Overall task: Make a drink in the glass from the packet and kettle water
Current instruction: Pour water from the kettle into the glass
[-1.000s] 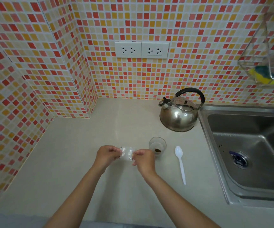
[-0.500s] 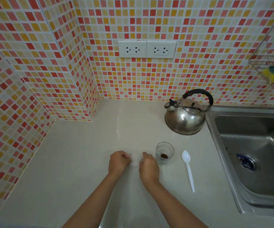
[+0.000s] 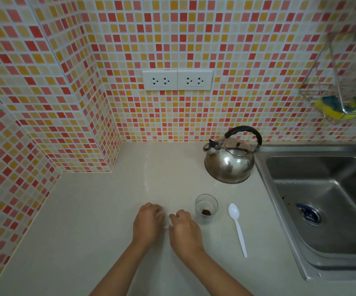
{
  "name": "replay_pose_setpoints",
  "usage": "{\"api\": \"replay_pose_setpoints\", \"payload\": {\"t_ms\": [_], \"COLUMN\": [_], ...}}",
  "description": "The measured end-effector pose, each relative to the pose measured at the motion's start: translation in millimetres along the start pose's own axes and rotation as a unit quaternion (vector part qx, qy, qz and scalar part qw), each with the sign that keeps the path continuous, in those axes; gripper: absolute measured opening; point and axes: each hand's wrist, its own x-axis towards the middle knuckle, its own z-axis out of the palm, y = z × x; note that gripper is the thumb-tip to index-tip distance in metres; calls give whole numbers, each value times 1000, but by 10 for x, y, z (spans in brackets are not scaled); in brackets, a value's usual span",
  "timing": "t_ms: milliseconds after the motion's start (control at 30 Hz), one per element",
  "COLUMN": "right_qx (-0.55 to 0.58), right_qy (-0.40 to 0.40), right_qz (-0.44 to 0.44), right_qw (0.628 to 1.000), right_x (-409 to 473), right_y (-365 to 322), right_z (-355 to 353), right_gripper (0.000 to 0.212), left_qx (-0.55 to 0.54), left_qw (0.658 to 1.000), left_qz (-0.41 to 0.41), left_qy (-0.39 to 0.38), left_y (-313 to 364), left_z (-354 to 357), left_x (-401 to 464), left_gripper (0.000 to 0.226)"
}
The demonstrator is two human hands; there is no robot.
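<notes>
Packet barely visible between both hands — left hand and right hand curled, grip unclear.

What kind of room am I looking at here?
Most likely a home kitchen: a steel sink set into the counter, a whistling kettle beside it, and a mosaic-tiled wall.

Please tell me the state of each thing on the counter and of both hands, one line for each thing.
glass: upright, brown powder at the bottom, no water.
kettle: upright on the counter, lid on, untouched.
spoon: lying flat right of the glass, unused.
packet: mostly hidden between the hands.
left hand: fingers curled at the packet.
right hand: fingers curled at the packet.
</notes>
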Motion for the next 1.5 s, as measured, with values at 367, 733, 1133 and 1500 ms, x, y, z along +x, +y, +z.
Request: {"api": "replay_pose_setpoints", "payload": {"t_ms": [367, 733, 1133, 1500], "right_qx": [99, -124, 114, 151], "right_qy": [267, 14, 2, 43], "right_qz": [61, 62, 80, -1], "right_qw": [957, 990, 990, 988], "right_x": [552, 1902, 2153, 1836], "right_y": [942, 1948, 2081, 1934], "right_z": [-1895, -2286, -2250, -2574], "right_gripper": [40, 60, 39, 36], "left_qx": [-60, 43, 1, -99], "left_qw": [985, 990, 996, 991], "left_qz": [157, 122, 67, 79], "left_qy": [33, -59, -56, -50], "left_y": [1588, 2247, 2304, 2328], "left_z": [-300, 175, 290, -114], "left_x": [986, 1674, 1777, 1545], "left_gripper": [25, 35, 28, 36]}}
